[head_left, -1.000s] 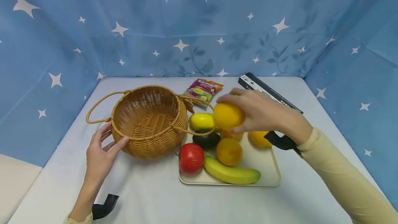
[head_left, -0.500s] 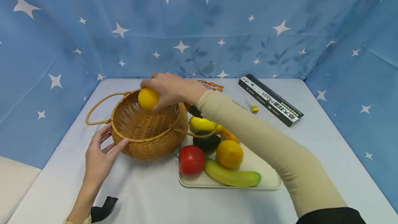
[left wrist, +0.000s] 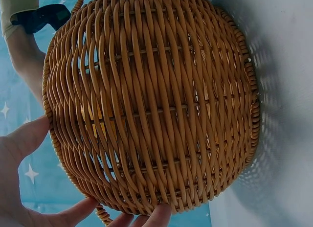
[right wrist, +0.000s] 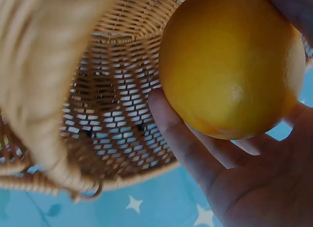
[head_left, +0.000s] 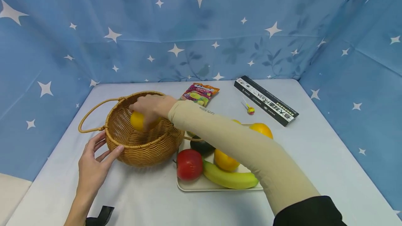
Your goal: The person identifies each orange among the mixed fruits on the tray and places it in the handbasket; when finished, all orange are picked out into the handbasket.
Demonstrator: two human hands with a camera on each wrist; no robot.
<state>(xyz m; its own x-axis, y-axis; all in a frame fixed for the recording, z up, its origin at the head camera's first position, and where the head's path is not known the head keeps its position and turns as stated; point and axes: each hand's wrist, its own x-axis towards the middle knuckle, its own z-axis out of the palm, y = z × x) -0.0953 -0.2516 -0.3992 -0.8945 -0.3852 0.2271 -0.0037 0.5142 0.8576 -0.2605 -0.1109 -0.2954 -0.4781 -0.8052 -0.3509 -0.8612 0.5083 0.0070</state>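
In the head view, my right hand reaches over the rim of a round wicker basket and holds an orange inside its opening. The right wrist view shows that orange between the fingers and thumb, close to the woven inner wall. My left hand touches the basket's near left side. In the left wrist view its thumb meets the rim and its spread, fairly straight fingers rest on the outside of the wicker. The right forearm covers part of the tray and its fruit.
Right of the basket, a cream tray bears a red apple, a banana, an avocado and oranges. Behind lie a snack bag, a lollipop and a long pasta box. The basket's handles stick out sideways.
My right hand has carried the orange left from above the tray, over the basket, and down into its opening. The left hand stays at the basket. The head view has shifted slightly.
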